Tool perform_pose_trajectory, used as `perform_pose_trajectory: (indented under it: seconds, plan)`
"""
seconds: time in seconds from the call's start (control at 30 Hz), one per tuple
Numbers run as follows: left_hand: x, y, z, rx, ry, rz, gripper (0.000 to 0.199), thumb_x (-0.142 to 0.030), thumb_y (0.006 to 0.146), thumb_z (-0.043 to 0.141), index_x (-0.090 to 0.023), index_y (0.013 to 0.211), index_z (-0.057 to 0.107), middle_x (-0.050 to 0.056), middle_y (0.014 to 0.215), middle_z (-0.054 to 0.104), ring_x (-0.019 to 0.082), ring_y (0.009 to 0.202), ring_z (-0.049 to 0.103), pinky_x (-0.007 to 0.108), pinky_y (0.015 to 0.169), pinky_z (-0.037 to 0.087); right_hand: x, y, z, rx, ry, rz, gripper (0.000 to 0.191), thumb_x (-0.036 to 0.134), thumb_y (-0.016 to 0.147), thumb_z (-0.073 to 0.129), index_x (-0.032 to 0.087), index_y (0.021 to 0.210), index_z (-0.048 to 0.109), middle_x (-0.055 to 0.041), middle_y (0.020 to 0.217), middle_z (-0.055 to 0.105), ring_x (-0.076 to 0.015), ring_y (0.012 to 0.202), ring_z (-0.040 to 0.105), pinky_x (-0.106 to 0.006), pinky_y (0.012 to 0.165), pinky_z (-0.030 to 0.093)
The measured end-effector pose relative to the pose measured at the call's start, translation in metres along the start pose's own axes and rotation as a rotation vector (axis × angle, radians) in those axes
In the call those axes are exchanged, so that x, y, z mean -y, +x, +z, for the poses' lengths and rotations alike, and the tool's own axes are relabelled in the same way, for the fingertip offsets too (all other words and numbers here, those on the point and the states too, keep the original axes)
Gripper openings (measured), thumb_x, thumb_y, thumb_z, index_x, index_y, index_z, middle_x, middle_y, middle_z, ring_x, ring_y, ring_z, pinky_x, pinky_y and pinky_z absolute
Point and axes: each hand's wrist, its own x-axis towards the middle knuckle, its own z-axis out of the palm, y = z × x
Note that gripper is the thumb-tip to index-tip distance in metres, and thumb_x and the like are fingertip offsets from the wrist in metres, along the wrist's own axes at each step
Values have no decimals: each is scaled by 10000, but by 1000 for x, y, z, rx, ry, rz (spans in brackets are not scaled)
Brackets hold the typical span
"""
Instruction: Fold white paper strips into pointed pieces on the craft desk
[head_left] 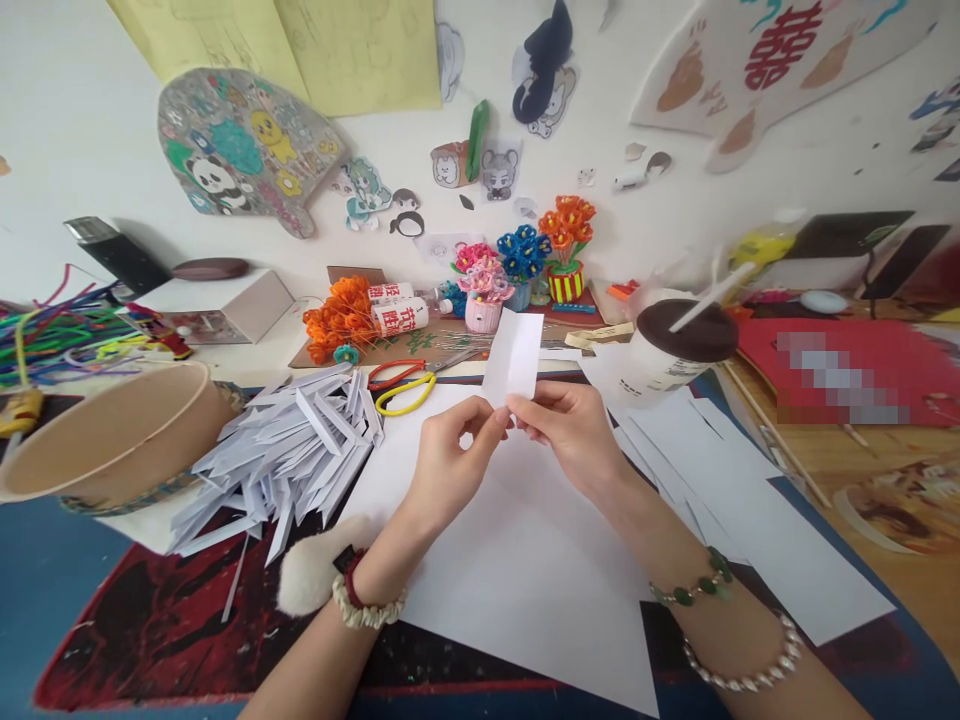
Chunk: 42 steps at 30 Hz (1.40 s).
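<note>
A small white paper strip (514, 352) with a lengthwise crease stands upright between my two hands, above the large white sheet (517, 590). My left hand (459, 452) pinches its lower edge between thumb and fingers. At the lower right corner of the strip, my right hand (574, 432) grips it too, thumb in front and fingers curled behind. To the left lies a heap of folded paper strips (300, 450). Scissors (405, 385) with orange and yellow handles rest just behind the large sheet.
Loose white paper (795, 560) lies at the right, near a lidded cup (667, 350) with a straw. A round tan container (112, 430) stands at the left. A fluffy white object (311, 575) is beside my left wrist. Flower crafts (487, 285) line the back.
</note>
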Motion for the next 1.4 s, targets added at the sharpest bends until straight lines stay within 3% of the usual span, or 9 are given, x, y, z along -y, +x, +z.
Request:
perform_pose_trajectory:
  seconds: [0.2, 0.4, 0.7, 0.87, 1.0, 1.17, 1.4]
  plan:
    - [0, -2, 0, -77, -52, -13, 303, -368, 865, 593, -173, 633, 600, 18, 655, 616, 128, 627, 537, 234, 587, 417, 1, 1, -1, 90, -46, -53, 209, 389, 748, 734, 184, 711, 711, -25, 661, 657, -123, 590, 530, -260, 522, 395]
    - [-1, -2, -1, -125, -96, -24, 332, -385, 840, 614, -180, 583, 566, 4, 609, 574, 127, 608, 518, 236, 580, 408, 4, 4, -9, 243, -129, 16, 252, 435, 732, 748, 196, 812, 747, -40, 744, 700, -134, 615, 562, -266, 536, 420]
    - [0, -3, 2, -84, -105, -62, 292, -352, 840, 607, -176, 606, 595, 4, 613, 585, 120, 588, 513, 234, 560, 398, 0, 6, -10, 206, -90, -30, 202, 388, 739, 743, 187, 724, 741, -28, 652, 668, -128, 577, 537, -270, 514, 396]
    - [-1, -3, 3, -56, -166, -81, 288, -351, 837, 615, -173, 611, 598, 1, 628, 578, 112, 585, 485, 235, 553, 377, -1, 6, -11, 193, -11, 25, 209, 371, 719, 762, 182, 645, 713, -13, 593, 643, -104, 514, 511, -253, 474, 364]
    - [-1, -4, 3, -42, -238, -99, 288, -353, 827, 628, -174, 605, 590, 0, 628, 570, 116, 597, 480, 241, 551, 363, 0, 8, -16, 254, -4, 76, 247, 401, 739, 752, 186, 628, 702, -8, 598, 640, -101, 528, 531, -246, 483, 378]
    - [1, -4, 3, -33, -308, -133, 280, -345, 814, 646, -169, 605, 584, -3, 625, 562, 111, 596, 464, 241, 554, 349, 3, 9, -23, 348, -17, 39, 284, 417, 796, 707, 177, 644, 716, -29, 642, 664, -108, 547, 555, -256, 509, 404]
    - [4, -5, 4, -4, -388, -153, 276, -350, 811, 661, -158, 625, 591, -10, 624, 559, 101, 592, 454, 233, 550, 338, 2, 10, -22, 345, 58, 0, 276, 424, 752, 754, 161, 669, 737, -49, 631, 673, -130, 543, 557, -276, 507, 408]
